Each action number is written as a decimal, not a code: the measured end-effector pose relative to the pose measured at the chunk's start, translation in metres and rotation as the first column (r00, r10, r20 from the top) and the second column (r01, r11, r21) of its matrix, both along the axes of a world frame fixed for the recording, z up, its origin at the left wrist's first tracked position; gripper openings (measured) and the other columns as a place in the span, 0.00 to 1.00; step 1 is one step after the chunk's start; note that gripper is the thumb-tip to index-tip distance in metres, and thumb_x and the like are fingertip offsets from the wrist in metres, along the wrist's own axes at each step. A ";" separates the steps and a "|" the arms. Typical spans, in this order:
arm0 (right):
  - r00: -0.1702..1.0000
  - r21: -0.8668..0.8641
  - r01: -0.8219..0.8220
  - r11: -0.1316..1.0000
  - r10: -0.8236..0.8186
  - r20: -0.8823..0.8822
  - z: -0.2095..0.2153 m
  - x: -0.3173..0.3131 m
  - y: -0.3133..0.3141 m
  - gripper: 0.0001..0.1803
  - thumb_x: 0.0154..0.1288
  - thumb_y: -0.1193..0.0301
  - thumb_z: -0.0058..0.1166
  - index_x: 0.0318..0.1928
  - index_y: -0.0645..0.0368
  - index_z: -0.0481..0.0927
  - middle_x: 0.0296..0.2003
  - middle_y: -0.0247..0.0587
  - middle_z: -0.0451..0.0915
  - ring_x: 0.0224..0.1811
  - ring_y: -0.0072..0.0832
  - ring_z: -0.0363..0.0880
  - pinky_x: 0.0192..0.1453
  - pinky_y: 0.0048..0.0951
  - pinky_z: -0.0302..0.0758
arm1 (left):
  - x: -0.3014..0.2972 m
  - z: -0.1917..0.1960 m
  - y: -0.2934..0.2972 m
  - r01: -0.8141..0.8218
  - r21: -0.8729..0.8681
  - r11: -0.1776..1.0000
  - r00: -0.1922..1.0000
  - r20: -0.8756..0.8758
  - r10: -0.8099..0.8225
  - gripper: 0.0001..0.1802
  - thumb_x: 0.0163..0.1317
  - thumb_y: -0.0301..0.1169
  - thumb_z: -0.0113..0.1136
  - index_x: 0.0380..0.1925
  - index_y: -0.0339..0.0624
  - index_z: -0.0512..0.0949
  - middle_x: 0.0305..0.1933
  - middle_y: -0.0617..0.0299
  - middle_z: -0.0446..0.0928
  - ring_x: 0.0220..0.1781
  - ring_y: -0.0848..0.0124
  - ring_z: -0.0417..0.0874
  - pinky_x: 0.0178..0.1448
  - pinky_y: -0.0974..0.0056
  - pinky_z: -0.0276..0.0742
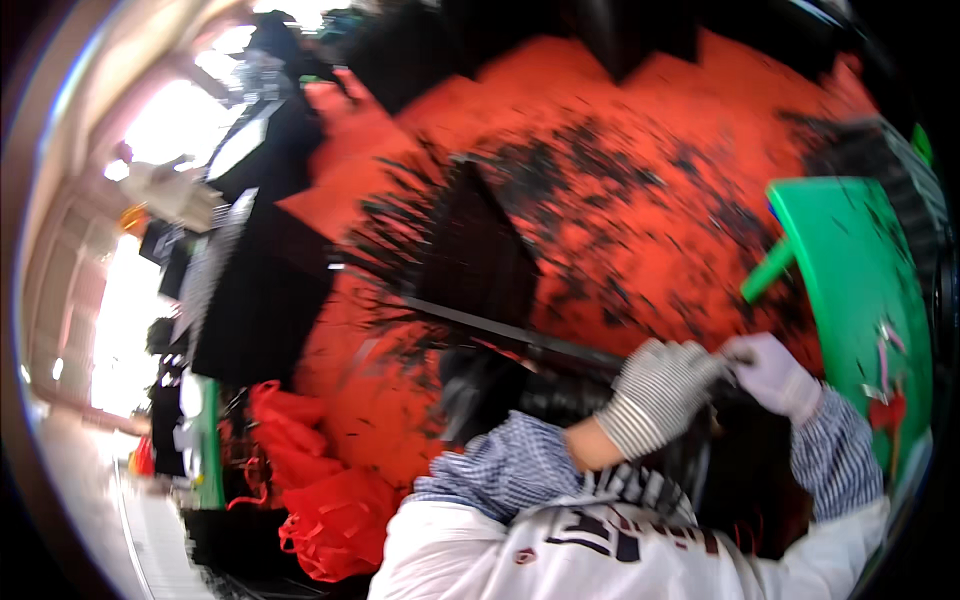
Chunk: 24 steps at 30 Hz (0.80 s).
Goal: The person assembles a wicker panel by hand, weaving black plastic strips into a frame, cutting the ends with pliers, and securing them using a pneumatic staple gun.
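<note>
My left hand (662, 395), in a grey-and-white striped glove, has its fingers drawn together toward my other hand. My right hand (775, 378), in a pale lilac glove, is closed in a pinch close beside it. Something small and dark seems to be between the fingertips, too blurred to name. Below and left of the hands runs a long dark bar or edge (520, 338). Beyond it stands a black panel (482, 255) with a fringe of black strips (385, 235) along its left side. Motion blur hides the finer detail.
Black scraps (590, 180) litter the red floor covering (730, 110). A green tabletop or stool (850, 260) holding small tools stands at right. Red bags (335, 520) lie at lower left, near large black panels (260, 290). Another person's pale-gloved hand (175, 195) shows at far left.
</note>
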State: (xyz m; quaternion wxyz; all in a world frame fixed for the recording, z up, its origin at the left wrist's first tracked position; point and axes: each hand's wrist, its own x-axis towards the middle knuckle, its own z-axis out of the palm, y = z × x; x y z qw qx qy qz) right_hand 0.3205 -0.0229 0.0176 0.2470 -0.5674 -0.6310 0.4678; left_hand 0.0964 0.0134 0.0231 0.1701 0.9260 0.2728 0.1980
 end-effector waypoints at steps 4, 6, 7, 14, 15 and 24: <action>0.997 -0.053 -0.071 0.996 0.073 0.040 0.009 -0.003 0.001 0.14 0.66 0.75 0.50 0.45 0.72 0.84 0.27 0.41 0.83 0.30 0.22 0.77 0.38 0.29 0.75 | -0.008 -0.027 -0.002 -0.008 0.040 0.999 0.999 0.038 0.006 0.20 0.61 0.40 0.65 0.54 0.52 0.80 0.43 0.62 0.76 0.47 0.62 0.81 0.54 0.56 0.73; 0.994 -0.135 -0.105 0.985 0.103 -0.024 0.019 0.002 -0.003 0.15 0.67 0.73 0.53 0.47 0.72 0.84 0.29 0.39 0.84 0.32 0.21 0.79 0.40 0.27 0.76 | -0.004 -0.032 -0.004 -0.008 0.049 0.999 0.998 0.055 0.006 0.21 0.61 0.40 0.66 0.55 0.52 0.80 0.43 0.62 0.76 0.48 0.62 0.81 0.55 0.56 0.73; 0.993 -0.163 -0.109 0.981 0.102 -0.053 0.026 0.001 -0.005 0.15 0.67 0.72 0.56 0.49 0.71 0.84 0.32 0.39 0.85 0.34 0.21 0.80 0.42 0.27 0.78 | -0.004 -0.034 -0.004 -0.008 0.047 0.999 0.999 0.051 0.005 0.22 0.61 0.40 0.66 0.55 0.52 0.80 0.43 0.62 0.76 0.48 0.62 0.81 0.55 0.56 0.73; 0.993 -0.224 -0.100 0.969 0.083 -0.085 0.027 -0.006 -0.002 0.18 0.68 0.66 0.65 0.51 0.68 0.84 0.38 0.39 0.87 0.40 0.21 0.84 0.49 0.27 0.81 | -0.001 -0.030 -0.002 -0.041 0.016 0.999 0.999 0.001 0.041 0.22 0.61 0.40 0.66 0.56 0.51 0.79 0.46 0.60 0.77 0.51 0.60 0.80 0.59 0.55 0.73; 0.994 -0.187 -0.108 0.976 0.101 -0.044 0.028 -0.005 -0.001 0.18 0.68 0.66 0.64 0.50 0.69 0.85 0.37 0.39 0.87 0.40 0.21 0.83 0.48 0.28 0.80 | -0.001 -0.031 -0.001 -0.042 0.010 0.999 0.999 0.019 0.041 0.23 0.61 0.40 0.66 0.56 0.50 0.78 0.47 0.60 0.76 0.52 0.59 0.80 0.60 0.54 0.73; 0.955 -0.020 -0.272 0.962 0.273 0.119 0.015 0.003 0.009 0.18 0.69 0.68 0.54 0.49 0.73 0.84 0.37 0.46 0.87 0.39 0.27 0.83 0.48 0.29 0.77 | -0.003 -0.017 0.005 0.033 -0.035 0.999 0.998 -0.045 -0.034 0.27 0.55 0.44 0.71 0.52 0.45 0.77 0.50 0.57 0.74 0.58 0.56 0.75 0.64 0.52 0.69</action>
